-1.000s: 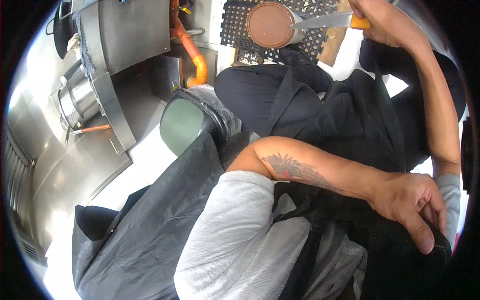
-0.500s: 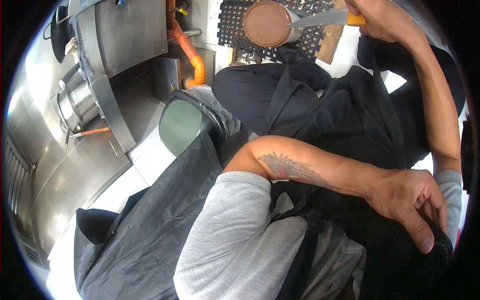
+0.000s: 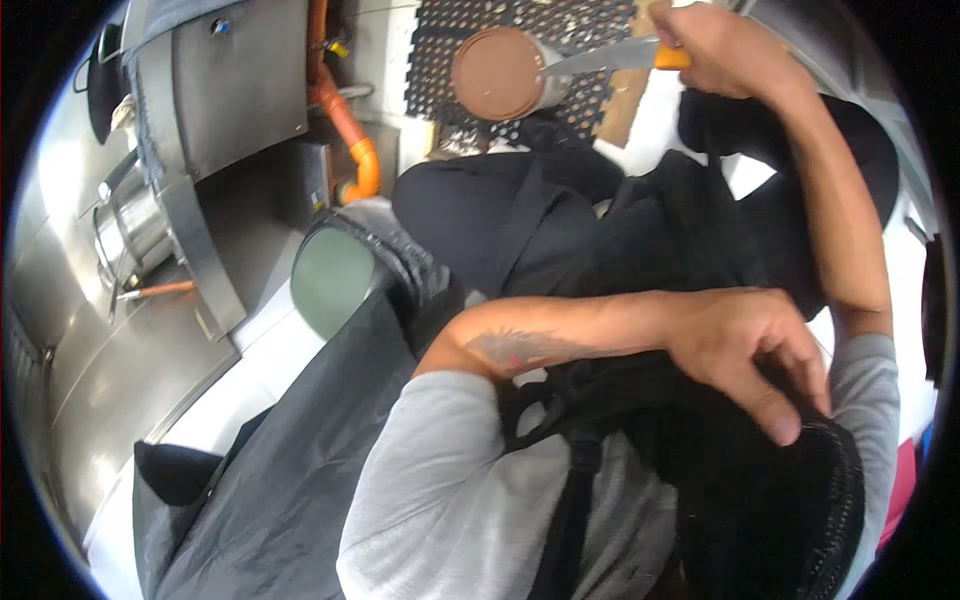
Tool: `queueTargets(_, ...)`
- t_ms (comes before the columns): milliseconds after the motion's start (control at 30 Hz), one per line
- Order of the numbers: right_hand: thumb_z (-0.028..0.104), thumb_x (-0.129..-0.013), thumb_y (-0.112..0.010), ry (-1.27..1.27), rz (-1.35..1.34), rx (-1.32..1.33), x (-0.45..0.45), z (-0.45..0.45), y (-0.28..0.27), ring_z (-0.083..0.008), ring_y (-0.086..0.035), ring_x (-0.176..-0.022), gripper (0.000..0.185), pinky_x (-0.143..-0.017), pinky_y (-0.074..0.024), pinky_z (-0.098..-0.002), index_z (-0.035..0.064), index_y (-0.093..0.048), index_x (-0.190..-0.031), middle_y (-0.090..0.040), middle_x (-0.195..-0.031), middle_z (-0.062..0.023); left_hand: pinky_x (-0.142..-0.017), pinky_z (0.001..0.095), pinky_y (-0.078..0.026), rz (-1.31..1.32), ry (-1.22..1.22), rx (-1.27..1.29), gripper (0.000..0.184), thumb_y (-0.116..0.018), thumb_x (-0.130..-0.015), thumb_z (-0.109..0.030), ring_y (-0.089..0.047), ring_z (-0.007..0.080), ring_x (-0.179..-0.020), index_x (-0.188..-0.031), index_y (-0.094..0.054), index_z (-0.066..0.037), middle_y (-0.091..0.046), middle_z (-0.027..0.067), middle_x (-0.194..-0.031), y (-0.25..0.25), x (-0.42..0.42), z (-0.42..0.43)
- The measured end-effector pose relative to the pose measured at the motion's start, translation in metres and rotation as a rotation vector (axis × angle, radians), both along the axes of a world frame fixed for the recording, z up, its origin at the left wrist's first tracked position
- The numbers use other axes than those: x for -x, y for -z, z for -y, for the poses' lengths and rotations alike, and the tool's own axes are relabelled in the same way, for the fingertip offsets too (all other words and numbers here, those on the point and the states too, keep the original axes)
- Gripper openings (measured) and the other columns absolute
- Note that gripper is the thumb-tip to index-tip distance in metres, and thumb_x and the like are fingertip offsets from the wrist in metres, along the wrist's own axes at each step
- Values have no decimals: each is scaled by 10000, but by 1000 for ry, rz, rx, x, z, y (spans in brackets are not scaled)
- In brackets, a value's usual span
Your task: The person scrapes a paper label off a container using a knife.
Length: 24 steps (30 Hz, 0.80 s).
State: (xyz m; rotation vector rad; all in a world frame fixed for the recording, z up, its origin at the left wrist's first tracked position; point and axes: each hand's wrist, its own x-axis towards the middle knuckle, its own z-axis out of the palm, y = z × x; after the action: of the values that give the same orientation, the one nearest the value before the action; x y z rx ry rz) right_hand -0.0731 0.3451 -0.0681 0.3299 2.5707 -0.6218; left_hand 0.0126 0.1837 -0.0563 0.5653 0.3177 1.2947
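Loosely bent, the fingers of the left hand [image 3: 745, 335] rest over black mesh [image 3: 775, 480], the thumb spread away from the others; whether they grip the mesh, I cannot tell. That arm comes out of a soft grey knit sleeve [image 3: 430, 470], beside a creased, dull black cloth [image 3: 290, 450]. A rounded bin [image 3: 335, 280], smooth and grey-green on one face and rimmed in crumpled clear plastic, stands by the dark trousers [image 3: 460, 210].

Farther out, the right hand [image 3: 730, 50] has its fingers clenched around the yellow handle of a knife [image 3: 610, 57]. The knife is above the right part of a mat [image 3: 430, 65], its long axis running nearly straight across, the tip pointing left and slightly toward the body. Its steel blade is broad at the handle and tapers to a point at the right rim of a tub [image 3: 497, 75]; contact there is unclear. The tub has a flat, round, brown lid and a pale side, and stands on the mat, which is black and perforated with round holes. A brown strip [image 3: 628, 95] lines the mat's right edge. Left of the mat, a ribbed orange pipe [image 3: 358, 145] bends beside a brushed steel cabinet [image 3: 240, 90].
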Motion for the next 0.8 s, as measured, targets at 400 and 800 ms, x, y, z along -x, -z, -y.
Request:
queueTargets(400,234,-885,-637,136,-348,0,11,-33,105,-425,-658,-931,351,-811,-519,-490,11,-551,-1142,-671,-925,-264,-901,453,-536,-2257,-309,1319,727,-759,-761,-518,-654,405,-1066,-1196,-573,34,-667,256,-1128,233,251,80)
queueTargets(800,283,-991,-393,319,-170,417,97,72,225,-381,-686,-964,427,-833,-538,-469,-63,-610,-1113,-677,-1068,-262,-709,426,-509,-2011,-653,1209,469,-781,-773,-446,-658,315,-690,-704,-603,-18,-684,175,-737,248,351,123)
